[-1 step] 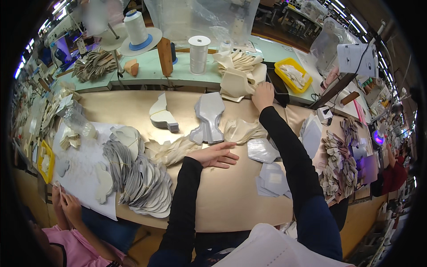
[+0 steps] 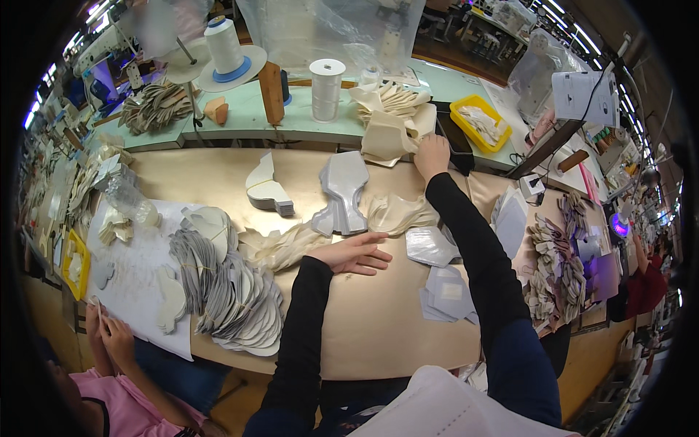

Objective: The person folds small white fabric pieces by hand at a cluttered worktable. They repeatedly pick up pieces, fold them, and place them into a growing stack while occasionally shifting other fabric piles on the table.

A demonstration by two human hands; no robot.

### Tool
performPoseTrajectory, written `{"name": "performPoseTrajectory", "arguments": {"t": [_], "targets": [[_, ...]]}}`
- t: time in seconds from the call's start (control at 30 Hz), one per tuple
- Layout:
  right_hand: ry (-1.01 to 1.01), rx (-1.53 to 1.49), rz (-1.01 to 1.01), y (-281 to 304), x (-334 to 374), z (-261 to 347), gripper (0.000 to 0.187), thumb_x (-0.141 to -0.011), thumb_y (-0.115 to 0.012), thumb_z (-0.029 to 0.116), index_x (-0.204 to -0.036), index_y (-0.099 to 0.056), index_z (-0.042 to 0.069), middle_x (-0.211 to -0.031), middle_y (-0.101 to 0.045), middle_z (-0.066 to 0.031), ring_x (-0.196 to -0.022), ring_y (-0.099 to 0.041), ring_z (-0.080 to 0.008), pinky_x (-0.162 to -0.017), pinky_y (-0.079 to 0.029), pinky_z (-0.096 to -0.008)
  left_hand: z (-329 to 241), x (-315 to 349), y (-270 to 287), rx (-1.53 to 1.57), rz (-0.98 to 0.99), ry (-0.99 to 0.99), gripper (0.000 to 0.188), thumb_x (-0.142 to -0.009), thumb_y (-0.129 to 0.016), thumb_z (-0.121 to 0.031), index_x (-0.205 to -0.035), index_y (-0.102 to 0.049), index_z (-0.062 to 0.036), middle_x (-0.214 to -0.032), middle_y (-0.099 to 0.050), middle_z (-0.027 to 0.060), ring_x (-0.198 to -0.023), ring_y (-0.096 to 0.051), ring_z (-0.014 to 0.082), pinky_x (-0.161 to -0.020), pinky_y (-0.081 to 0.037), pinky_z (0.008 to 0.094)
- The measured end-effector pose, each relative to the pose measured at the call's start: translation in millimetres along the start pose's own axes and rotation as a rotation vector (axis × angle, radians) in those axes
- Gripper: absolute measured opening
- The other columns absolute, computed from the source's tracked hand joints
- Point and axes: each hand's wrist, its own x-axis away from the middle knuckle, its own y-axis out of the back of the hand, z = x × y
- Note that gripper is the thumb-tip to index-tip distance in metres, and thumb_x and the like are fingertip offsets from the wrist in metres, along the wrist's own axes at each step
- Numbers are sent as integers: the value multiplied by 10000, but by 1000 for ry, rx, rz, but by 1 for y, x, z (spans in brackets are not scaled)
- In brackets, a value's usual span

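My left hand (image 2: 353, 255) hovers over the middle of the table with its fingers apart and nothing in it. Just beyond it lie a stack of grey shaped pieces (image 2: 344, 186) and a fanned bundle of cream pieces (image 2: 399, 214). My right hand (image 2: 434, 156) reaches to the far side, its fingers closed at the edge of a cream cut piece (image 2: 388, 137), which hangs from a pile on the green ledge. The fingertips are partly hidden there. Under my right forearm lie a plastic-covered grey piece (image 2: 431, 246) and pale grey flat pieces (image 2: 447, 293).
Bundled grey-edged pieces (image 2: 240, 302) and a banded stack (image 2: 268, 191) lie left on the table. A thread spool (image 2: 326, 91) and a yellow tray (image 2: 495, 138) stand on the ledge (image 2: 306, 130). A person in pink (image 2: 131, 393) works at lower left.
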Motion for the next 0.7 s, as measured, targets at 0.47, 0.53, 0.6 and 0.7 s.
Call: {"name": "performPoseTrajectory", "arguments": {"t": [0.47, 0.53, 0.6, 0.7], "targets": [[-86, -538, 417, 154, -76, -67, 460, -620, -749, 371, -801, -745, -52, -726, -705, -208, -680, -712, -325, -670, -562, -395, 2, -1, 2, 13, -1, -16, 620, -1053, -538, -289, -1566, -234, -118, -1383, -554, 170, -1226, -606, 252, -987, -543, 349], [25, -478, 486, 165, -91, -84, 435, -621, -751, 367, -762, -742, -45, -723, -701, -194, -665, -711, -308, -653, -562, -377, 1, -1, 2, 14, -2, -12, 619, -1052, -540, -287, -1566, -236, -122, -1379, -555, 168, -1225, -606, 249, -988, -543, 348], [14, -492, 522, 169, -102, -97, 404, -624, -751, 361, -722, -738, -30, -709, -693, -181, -645, -705, -292, -634, -559, -362, 1, -1, 2, 16, 2, -18, 618, -1051, -542, -287, -1565, -238, -125, -1377, -555, 169, -1223, -606, 246, -989, -543, 347], [-88, -540, 526, 179, -123, -122, 342, -630, -748, 361, -655, -734, 20, -672, -678, -170, -615, -691, -272, -601, -550, -342, 1, -1, 2, 18, 3, -19, 615, -1050, -543, -286, -1563, -242, -128, -1377, -553, 170, -1220, -606, 243, -990, -543, 346]]}}
